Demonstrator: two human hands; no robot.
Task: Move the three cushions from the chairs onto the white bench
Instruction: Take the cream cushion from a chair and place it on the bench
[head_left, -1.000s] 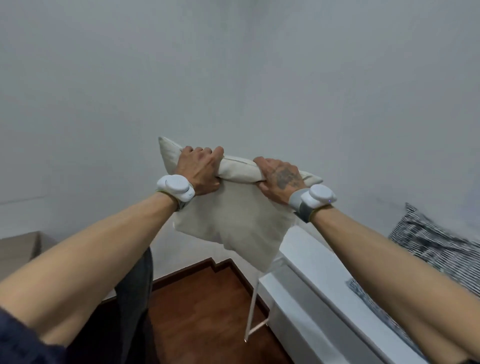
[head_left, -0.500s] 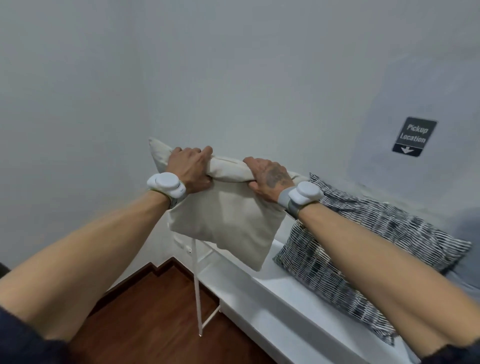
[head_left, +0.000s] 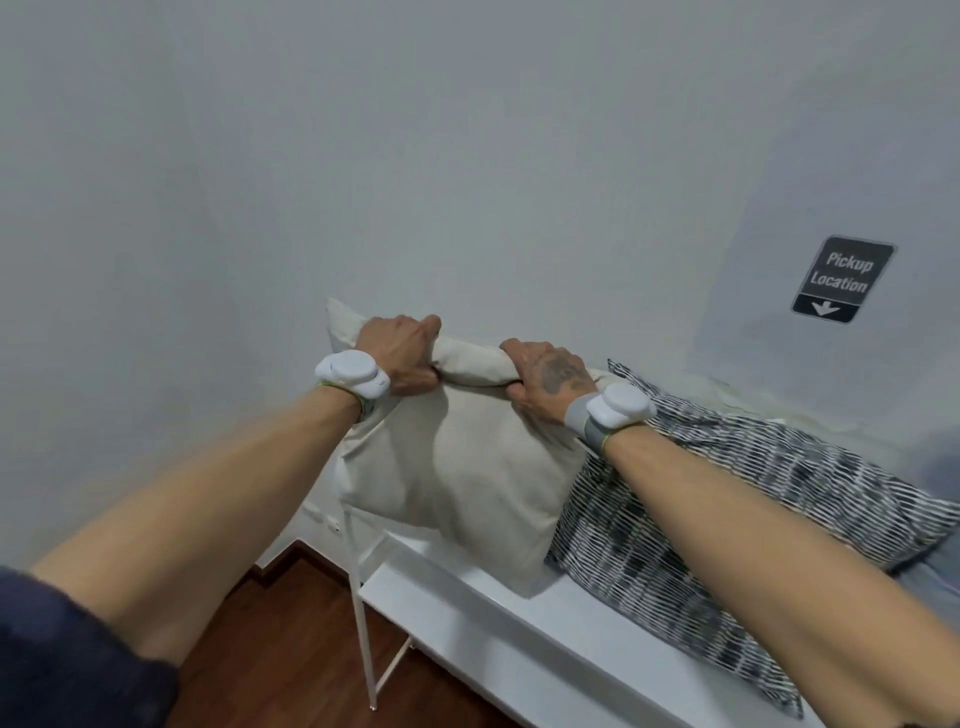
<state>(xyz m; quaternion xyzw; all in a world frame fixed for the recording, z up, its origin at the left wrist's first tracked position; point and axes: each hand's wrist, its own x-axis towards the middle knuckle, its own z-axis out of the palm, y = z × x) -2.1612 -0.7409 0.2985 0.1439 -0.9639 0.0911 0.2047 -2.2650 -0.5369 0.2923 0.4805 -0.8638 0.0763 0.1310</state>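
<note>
Now both arms outstretched: left hand (head_left: 397, 353), right hand (head_left: 550, 376) grip cream cushion (head_left: 457, 467) top edge, over white bench (head_left: 519, 639).

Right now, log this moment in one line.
cream cushion gripped by left hand, right hand | over white bench end | striped cushion already there

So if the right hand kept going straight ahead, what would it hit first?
Probably the wall. The right hand, gripping the cream cushion, points toward it with nothing visible between, though depth is unclear.
</note>
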